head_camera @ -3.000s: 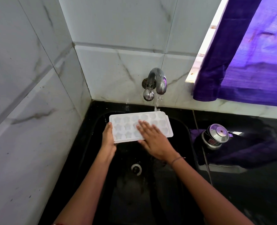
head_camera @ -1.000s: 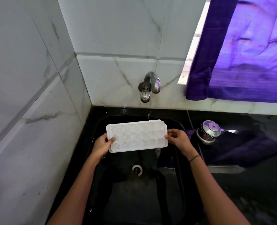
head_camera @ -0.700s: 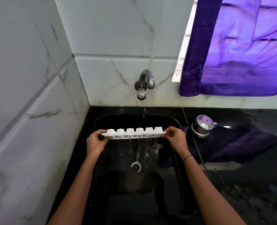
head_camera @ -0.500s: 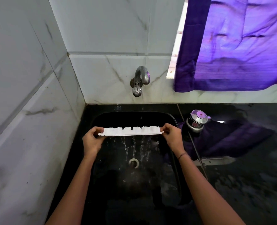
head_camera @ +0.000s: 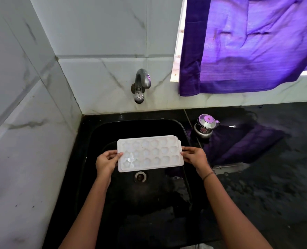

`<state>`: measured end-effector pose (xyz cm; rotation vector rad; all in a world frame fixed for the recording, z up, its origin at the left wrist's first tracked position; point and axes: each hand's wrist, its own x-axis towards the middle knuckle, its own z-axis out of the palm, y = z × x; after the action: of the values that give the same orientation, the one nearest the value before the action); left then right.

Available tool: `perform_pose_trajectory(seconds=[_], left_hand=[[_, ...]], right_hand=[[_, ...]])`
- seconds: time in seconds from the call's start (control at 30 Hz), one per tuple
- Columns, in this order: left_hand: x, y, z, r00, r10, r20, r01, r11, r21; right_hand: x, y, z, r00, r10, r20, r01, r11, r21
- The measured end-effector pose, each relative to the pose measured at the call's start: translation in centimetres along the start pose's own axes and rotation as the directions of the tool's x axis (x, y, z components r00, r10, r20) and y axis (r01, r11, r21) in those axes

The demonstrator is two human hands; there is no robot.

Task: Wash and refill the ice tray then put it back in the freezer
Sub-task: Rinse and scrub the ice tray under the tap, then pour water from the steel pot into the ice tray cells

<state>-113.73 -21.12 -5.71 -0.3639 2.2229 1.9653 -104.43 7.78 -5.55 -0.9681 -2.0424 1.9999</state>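
A white plastic ice tray [head_camera: 150, 153] with star-shaped cells is held level over the black sink [head_camera: 95, 137], cells facing up, above the drain [head_camera: 140, 176]. My left hand [head_camera: 106, 161] grips its left short edge, thumb on top. My right hand [head_camera: 194, 156] pinches the right short edge. The metal tap [head_camera: 141, 83] sticks out of the tiled wall behind the sink, and no water stream shows under it.
A small steel pot with a lid [head_camera: 205, 125] sits on a dark purple cloth [head_camera: 239, 142] on the wet black counter right of the sink. A purple curtain [head_camera: 248, 44] hangs over the window. White marble tile walls close the left and back.
The tray was tipped on edge with water pouring out of it into the sink; it is now turned back flat with its cells up. Earlier my right hand rubbed the cells under running water.
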Motion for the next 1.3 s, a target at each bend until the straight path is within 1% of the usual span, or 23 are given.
perform_pose_trajectory(seconds=[0.1, 0.23, 0.33, 0.43, 0.57, 0.7, 0.9, 1.07, 1.3], left_hand=[[-0.6, -0.9, 1.7, 0.993, -0.072, 0.092, 0.077, 0.996, -0.044], [-1.7, -1.2, 4.6, 0.982, -0.123, 0.14, 0.13, 0.99, -0.045], [-2.8, -1.3, 7.5, 0.974, -0.148, 0.171, 0.157, 0.987, -0.041], [-4.3, -1.8, 11.1, 0.972, -0.18, 0.15, 0.188, 0.981, -0.045], [-5.9, -2.3, 16.2, 0.973, -0.203, 0.108, 0.203, 0.979, 0.007], [-7.5, -2.0, 21.0, 0.978, -0.178, 0.107, 0.174, 0.984, 0.042], [-9.3, -1.8, 27.2, 0.985, -0.152, 0.078, 0.147, 0.987, 0.072], [-9.8, -1.6, 30.4, 0.989, -0.138, 0.056, 0.133, 0.987, 0.089], [-9.1, -2.0, 31.6, 0.991, -0.129, 0.034, 0.12, 0.976, 0.181]], right_hand=[[0.3, 0.7, -2.3, 0.997, 0.076, -0.023, -0.074, 0.995, 0.064], [1.6, 1.8, -5.8, 0.989, 0.142, -0.047, -0.137, 0.985, 0.101], [2.4, 2.2, -8.7, 0.988, 0.148, -0.044, -0.142, 0.984, 0.111], [3.1, 2.3, -12.3, 0.988, 0.148, -0.043, -0.144, 0.985, 0.096], [4.6, 2.4, -17.1, 0.989, 0.128, -0.067, -0.124, 0.99, 0.072], [5.9, 2.1, -21.7, 0.991, 0.114, -0.072, -0.109, 0.992, 0.066], [7.7, 2.3, -27.3, 0.987, 0.129, -0.099, -0.128, 0.992, 0.008], [9.5, 2.2, -29.8, 0.988, 0.113, -0.102, -0.117, 0.993, -0.033], [12.3, 3.0, -30.6, 0.991, 0.099, -0.093, -0.113, 0.982, -0.153]])
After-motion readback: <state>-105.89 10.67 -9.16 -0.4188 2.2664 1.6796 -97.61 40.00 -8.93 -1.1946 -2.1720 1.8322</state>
